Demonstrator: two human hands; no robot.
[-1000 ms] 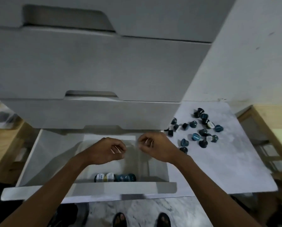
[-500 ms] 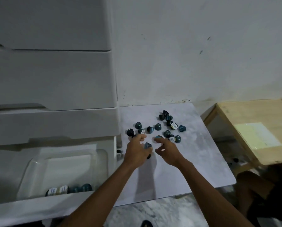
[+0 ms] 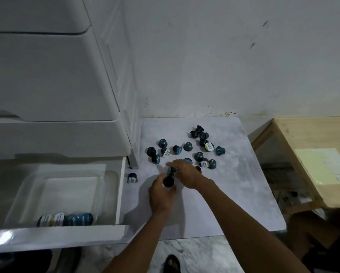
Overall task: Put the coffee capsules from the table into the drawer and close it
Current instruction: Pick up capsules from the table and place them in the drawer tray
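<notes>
Several dark blue and teal coffee capsules [image 3: 188, 146] lie scattered on the white table [image 3: 234, 194]. One capsule [image 3: 132, 177] lies apart near the drawer's side. My left hand [image 3: 161, 196] grips a dark capsule [image 3: 168, 181] just above the table. My right hand [image 3: 187, 175] is closed on a blue capsule [image 3: 171, 170] at the near edge of the cluster. The open bottom drawer [image 3: 66, 231] at the left holds a clear tray with several capsules [image 3: 66, 219] along its front.
White closed drawers [image 3: 53, 79] stack above the open one. A wooden table [image 3: 313, 154] with a pale sheet stands at the right. A white wall backs the table. A sandalled foot [image 3: 172, 264] shows on the marble floor below.
Both hands left the drawer and went right to the capsule cluster. Each hand has since closed on a capsule, and the left hand has drawn back toward me.
</notes>
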